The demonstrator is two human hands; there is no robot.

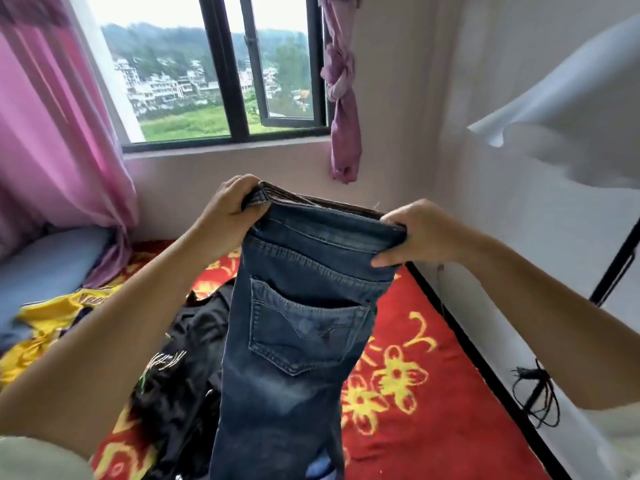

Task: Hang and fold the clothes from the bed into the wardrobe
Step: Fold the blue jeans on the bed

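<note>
A pair of dark blue jeans (294,327) hangs in front of me over the bed, folded lengthwise with a back pocket facing me. My left hand (228,209) grips the left end of the waistband. My right hand (415,233) grips the right end, thumb underneath. The legs drop out of view at the bottom edge. Beneath them lies a black garment (187,368) with pale stitching, and a yellow garment (59,320) is spread at the left. The bed carries a red blanket (433,393) with yellow flowers.
A white fabric wardrobe cover (554,209) with a black frame pole (613,268) stands to the right of the bed. A blue pillow (45,265) lies at the far left under pink curtains (52,150). A window (225,81) is straight ahead.
</note>
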